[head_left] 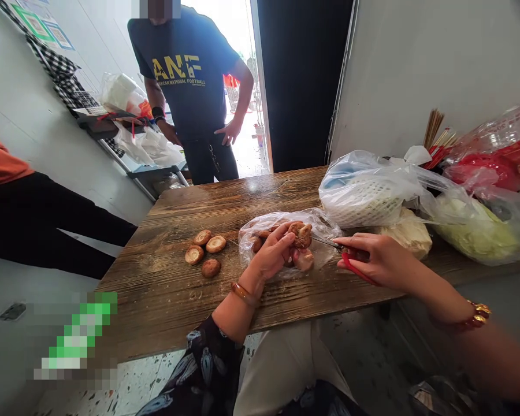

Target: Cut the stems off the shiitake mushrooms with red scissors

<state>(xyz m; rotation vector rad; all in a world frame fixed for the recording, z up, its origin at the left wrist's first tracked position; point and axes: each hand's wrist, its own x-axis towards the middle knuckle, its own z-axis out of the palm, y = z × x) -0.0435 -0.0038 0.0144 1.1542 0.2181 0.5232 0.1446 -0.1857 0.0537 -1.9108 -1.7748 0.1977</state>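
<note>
Four loose mushrooms (pixel 211 267) sit in a small cluster on the wooden desk (pixel 164 306), left of the working hands; the one nearest the wearer shows its brown cap, while others show paler faces. The left hand (pixel 268 254) is closed, thumb and fingers pinching a brown mushroom (pixel 302 234) with its pale stem side exposed, raised just over a clear plastic bag (pixel 250 226). Curled around red-handled scissors (pixel 356 268), the right hand (pixel 379 260) points the blades leftward at that mushroom; whether they touch it is too small to tell. Right below it shows another mushroom (pixel 304 260), though whether it is gripped or lies in the bag cannot be told. More brown caps show inside the bag. To the right stand a bag with a white netted bundle (pixel 364 199), a pale wrapped block (pixel 409 234) and a bagged green vegetable (pixel 472 225), with wooden skewers (pixel 433 128) behind. Across the desk stands a person in a dark T-shirt (pixel 186 75), one hand at the hip.
</note>
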